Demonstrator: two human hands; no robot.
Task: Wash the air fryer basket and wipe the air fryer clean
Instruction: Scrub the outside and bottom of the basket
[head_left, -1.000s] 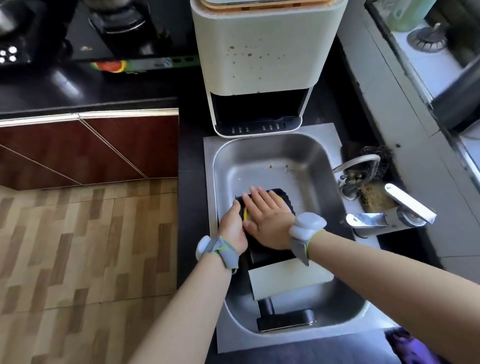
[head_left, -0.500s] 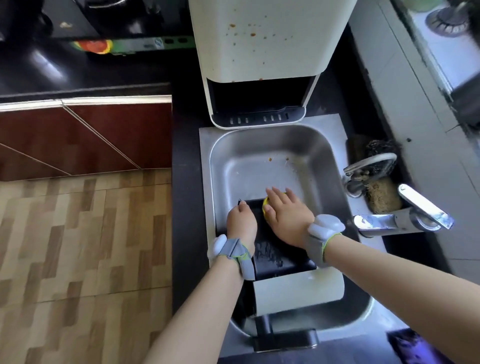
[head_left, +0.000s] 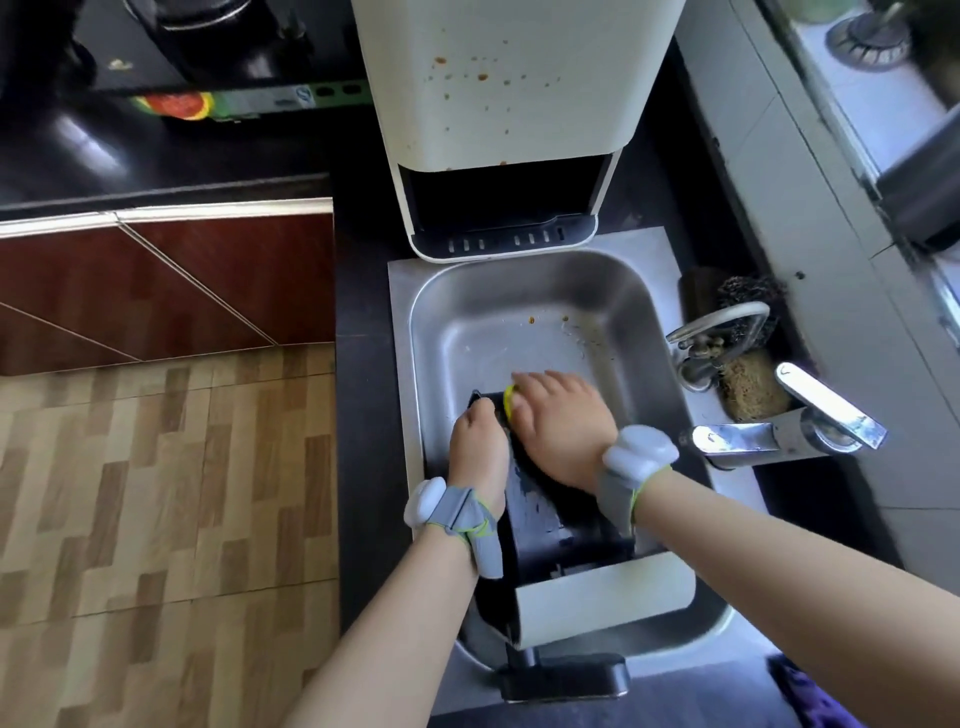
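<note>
Sliding farther up the basket (head_left: 540, 509), right hand (head_left: 563, 428) with sponge (head_left: 509, 401)

No legible txt, labels or nos.

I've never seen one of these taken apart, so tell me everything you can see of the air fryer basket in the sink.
The air fryer basket is a black tray, wet and glossy, with a cream front panel and a dark handle toward the person. It lies in the steel sink, the handle over its near rim. The left hand grips its left edge; the right hand presses a yellow sponge on its far end.
</note>
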